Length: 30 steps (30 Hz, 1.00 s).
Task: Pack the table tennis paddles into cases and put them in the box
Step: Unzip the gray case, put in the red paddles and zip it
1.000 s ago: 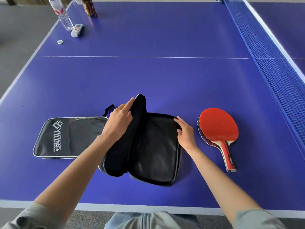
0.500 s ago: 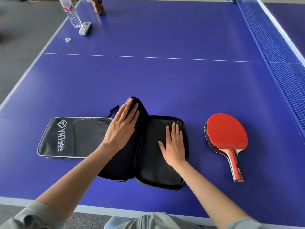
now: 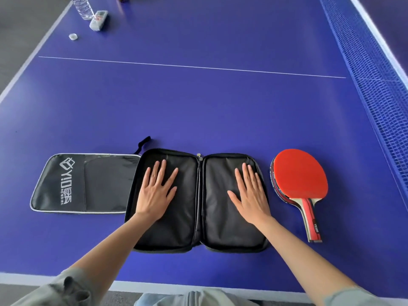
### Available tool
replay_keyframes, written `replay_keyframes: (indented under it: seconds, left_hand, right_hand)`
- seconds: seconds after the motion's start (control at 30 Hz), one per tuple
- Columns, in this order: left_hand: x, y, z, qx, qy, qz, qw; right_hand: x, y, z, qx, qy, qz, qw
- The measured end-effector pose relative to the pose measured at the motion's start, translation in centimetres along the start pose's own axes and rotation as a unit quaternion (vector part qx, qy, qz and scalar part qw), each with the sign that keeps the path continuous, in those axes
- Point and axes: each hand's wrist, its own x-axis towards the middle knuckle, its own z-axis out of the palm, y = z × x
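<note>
Both hands point(image 3: 157, 191) flat, palms pressing the open case point(image 3: 198, 202).
One second ago its left flap stood half-raised; now spread, ready for the paddles point(image 3: 299, 184) just right of it.

In the lower middle of the frame I see the open case point(image 3: 198, 202) spread flat on the table point(image 3: 198, 102), my left hand point(image 3: 156, 191) on its left half and my right hand point(image 3: 250, 194) on its right half. The closed case point(image 3: 72, 184) lies just left, its right edge under the open one. The paddles point(image 3: 300, 184) lie stacked just right. A bottle point(image 3: 82, 6), a remote point(image 3: 98, 20) and a cap point(image 3: 73, 36) sit upper left; the net point(image 3: 371, 80) runs down the right.
</note>
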Motion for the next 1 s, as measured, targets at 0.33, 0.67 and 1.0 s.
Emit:
replay_keyframes:
  seconds: [0.33, 0.67, 1.0]
  left_hand:
    - [0.9, 5.3, -0.7, -0.082, -0.041, -0.089, 0.992]
    - [5.6, 18.8, -5.8, -0.364, 0.004, 0.082, 0.928]
    - [8.7, 29.1, -5.6, -0.428, -0.100, 0.020, 0.898]
  right_hand:
    - [-0.1, 0.3, -0.3, 0.022, 0.002, 0.002, 1.000]
    - [-1.3, 7.5, -5.1, 0.240, 0.214, 0.122, 0.939]
    - [-2.8, 14.9, -4.5, 0.367, 0.124, 0.321, 0.864]
